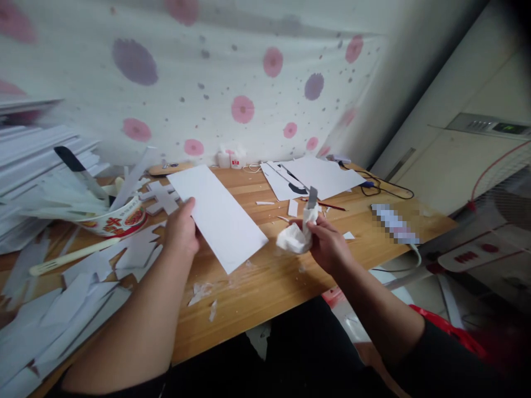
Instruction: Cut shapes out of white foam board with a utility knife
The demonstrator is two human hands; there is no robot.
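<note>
— What's the setting?
— A wooden desk [265, 276] against a white curtain [232, 77] dotted pink and purple, a stack of white boards [33, 155] at the left.
— And on the desk?
— A long white sheet [215, 215], pinned at its near edge by the left hand [181, 229], fingers pressed flat. The right hand [329, 243] is closed around crumpled tissue [295, 236] and a small blade [312, 197].
— Any writing?
— Red characters on the bowl [118, 218], too blurred to read.
</note>
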